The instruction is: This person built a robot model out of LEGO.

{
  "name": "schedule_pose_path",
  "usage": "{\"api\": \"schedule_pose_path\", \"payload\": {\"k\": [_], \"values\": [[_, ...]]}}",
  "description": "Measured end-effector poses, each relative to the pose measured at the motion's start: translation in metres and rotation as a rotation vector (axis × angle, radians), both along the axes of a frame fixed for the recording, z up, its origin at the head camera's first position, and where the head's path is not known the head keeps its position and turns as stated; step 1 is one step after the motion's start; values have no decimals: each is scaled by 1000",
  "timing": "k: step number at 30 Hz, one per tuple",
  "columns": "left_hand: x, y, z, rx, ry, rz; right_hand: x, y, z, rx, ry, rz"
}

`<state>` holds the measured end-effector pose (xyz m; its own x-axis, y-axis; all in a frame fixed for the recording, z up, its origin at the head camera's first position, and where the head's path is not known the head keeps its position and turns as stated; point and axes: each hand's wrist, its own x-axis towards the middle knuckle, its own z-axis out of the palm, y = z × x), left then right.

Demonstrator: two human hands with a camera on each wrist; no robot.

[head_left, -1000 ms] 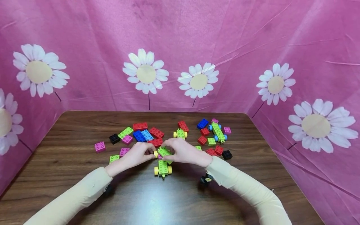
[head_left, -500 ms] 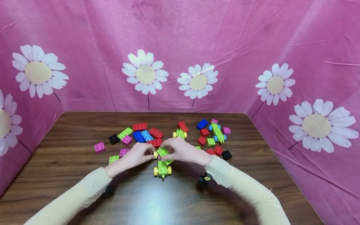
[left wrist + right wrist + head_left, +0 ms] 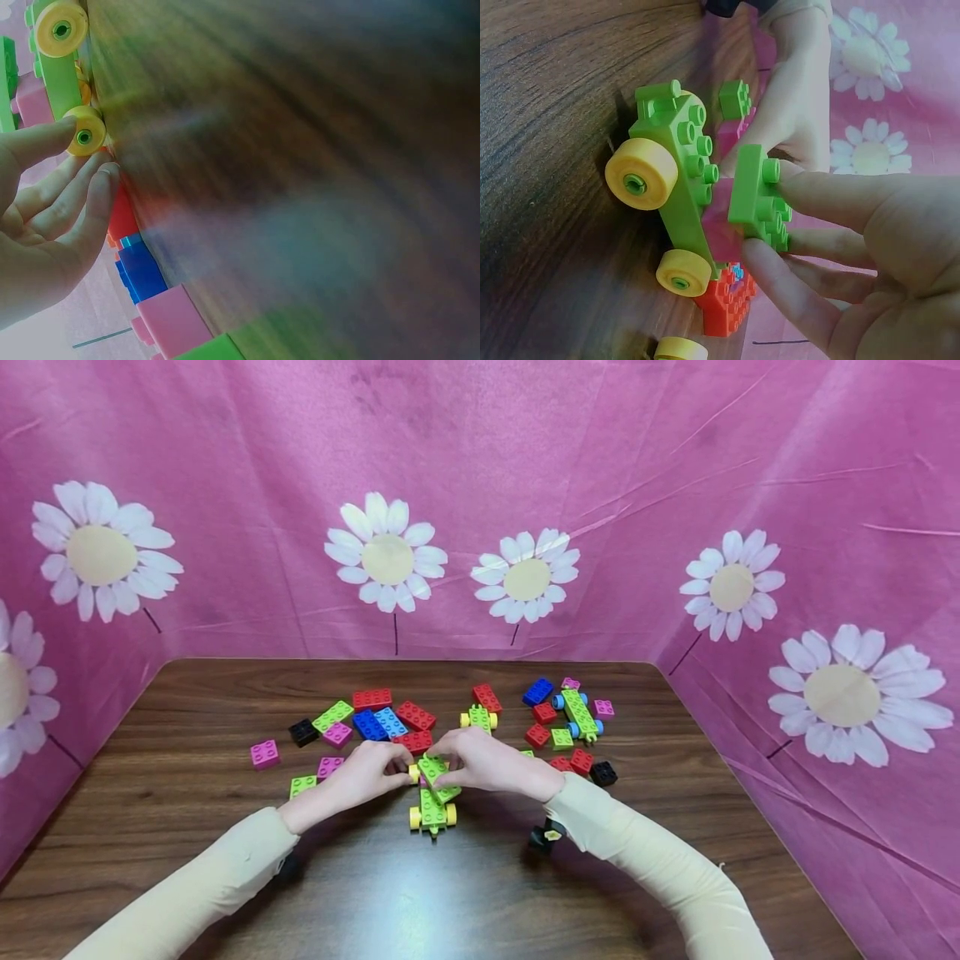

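A lime-green toy car base (image 3: 433, 814) with yellow wheels stands on the table between both hands. On its studs sits a pink brick (image 3: 720, 217). Over that lies a lime-green brick (image 3: 748, 187), set askew to the base in the head view. My right hand (image 3: 487, 764) grips this green brick, thumb on one side and fingers on the other. At the far left wheel, my left hand (image 3: 371, 770) pinches the car base, its thumb on the yellow wheel (image 3: 86, 131) in the left wrist view. The base's far right corner is hidden behind my right hand.
Behind the hands lie red bricks (image 3: 415, 716), a dark blue brick (image 3: 370, 725) and another yellow-wheeled base (image 3: 480, 718). A blue-wheeled green base (image 3: 579, 714) stands at the right among small bricks. Pink bricks (image 3: 265, 754) and a black brick (image 3: 303, 732) lie at the left.
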<state>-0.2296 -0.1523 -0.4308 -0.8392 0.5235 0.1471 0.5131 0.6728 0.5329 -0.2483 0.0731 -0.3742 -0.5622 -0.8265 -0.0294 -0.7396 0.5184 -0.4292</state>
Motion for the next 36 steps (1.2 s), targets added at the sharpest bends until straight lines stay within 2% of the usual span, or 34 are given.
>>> {"api": "schedule_pose_path", "payload": {"k": [11,20,36], "values": [[0,0,0,1,8,-1,4,1,-5,-50,5,-22],[1,0,0,2,8,1,4,-1,-13,-97,99,-18],[1,0,0,9,-2,0,8,-1,-15,-80,74,-55]]}}
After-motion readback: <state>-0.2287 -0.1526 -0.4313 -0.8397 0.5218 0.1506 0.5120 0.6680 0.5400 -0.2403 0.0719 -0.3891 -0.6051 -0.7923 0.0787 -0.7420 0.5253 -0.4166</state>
